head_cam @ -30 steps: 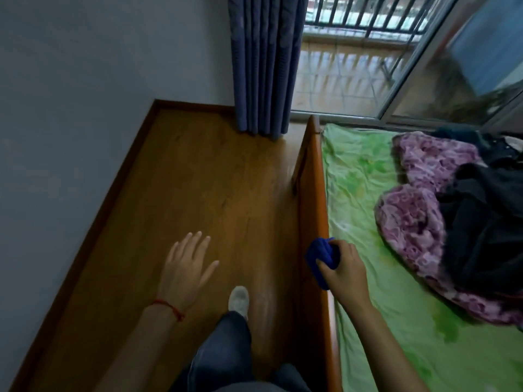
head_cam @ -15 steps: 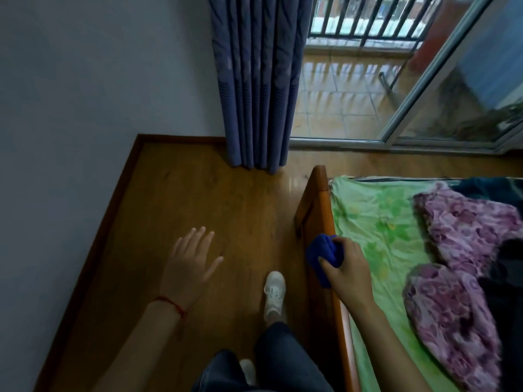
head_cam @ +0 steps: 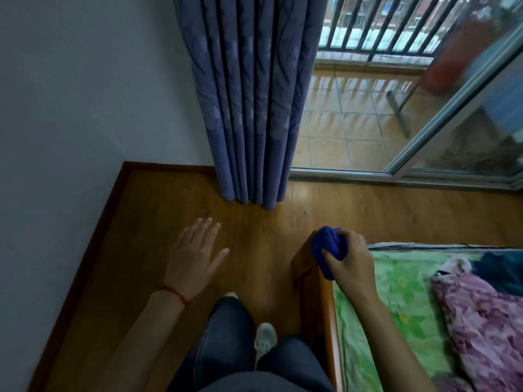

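My right hand [head_cam: 351, 261] grips a bunched blue cloth [head_cam: 327, 247] and holds it against the far end of the bed's wooden side rail [head_cam: 319, 304], at the rail's corner. My left hand [head_cam: 195, 256] hovers over the wooden floor [head_cam: 158, 222] to the left, fingers straight and spread, holding nothing. A red string circles its wrist.
A green sheet [head_cam: 396, 295] covers the bed, with a purple floral blanket [head_cam: 486, 321] at the right. A blue curtain [head_cam: 249, 103] hangs ahead beside an open sliding glass door [head_cam: 458, 108] to a tiled balcony. A grey wall [head_cam: 70, 108] stands left. My legs and white shoe [head_cam: 264, 339] are below.
I have walked forward along the bed. My right hand slid the blue cloth along the rail to its far corner. The left hand stayed spread over the floor.
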Demonstrator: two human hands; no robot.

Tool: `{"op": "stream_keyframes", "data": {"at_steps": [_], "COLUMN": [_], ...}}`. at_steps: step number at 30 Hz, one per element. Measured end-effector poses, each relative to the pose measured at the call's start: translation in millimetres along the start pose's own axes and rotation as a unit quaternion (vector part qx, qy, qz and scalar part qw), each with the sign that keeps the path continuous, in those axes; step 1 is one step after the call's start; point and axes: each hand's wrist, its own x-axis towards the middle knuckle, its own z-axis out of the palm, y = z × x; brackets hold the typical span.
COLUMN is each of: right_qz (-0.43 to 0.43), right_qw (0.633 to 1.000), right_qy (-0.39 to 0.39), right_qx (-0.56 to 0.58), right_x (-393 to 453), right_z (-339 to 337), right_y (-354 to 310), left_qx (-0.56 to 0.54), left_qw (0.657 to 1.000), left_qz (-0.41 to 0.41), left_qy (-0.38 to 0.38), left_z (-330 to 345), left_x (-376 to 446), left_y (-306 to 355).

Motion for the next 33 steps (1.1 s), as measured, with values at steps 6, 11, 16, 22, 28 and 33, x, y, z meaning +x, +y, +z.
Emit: {"op": "stream_keyframes", "data": {"at_steps": [6,11,16,22,28,33], "right_qz": [0.039,0.097,0.159,0.263,0.361,0.423], "right_qw": [0.999,0.993,0.981,0.947,0.894,0.852], "right_qy": [0.02,0.061,0.106,0.181,0.256,0.294], "right_qx": [0.018,0.016,0.023,0.044,0.068,0.094], "right_x": [86,143,176,193,210,221], "right_z": [23,33,31,9,-22,-51], "right_y": [-13,-29,-27,6,54,81], "left_qx": [0.018,0.022,0.029,0.03,0.031,0.023], "left_qw": [0.998,0.987,0.969,0.931,0.876,0.823], "left_qz": [0.06,0.151,0.233,0.347,0.473,0.559], "left_qy": [-0.026,-0.058,-0.08,-0.105,-0.094,-0.098], "left_z": [0,-9,-8,10,39,51], "left_x": [117,211,290,361,428,473], "left_y": [-20,-28,-17,47,141,216]}}
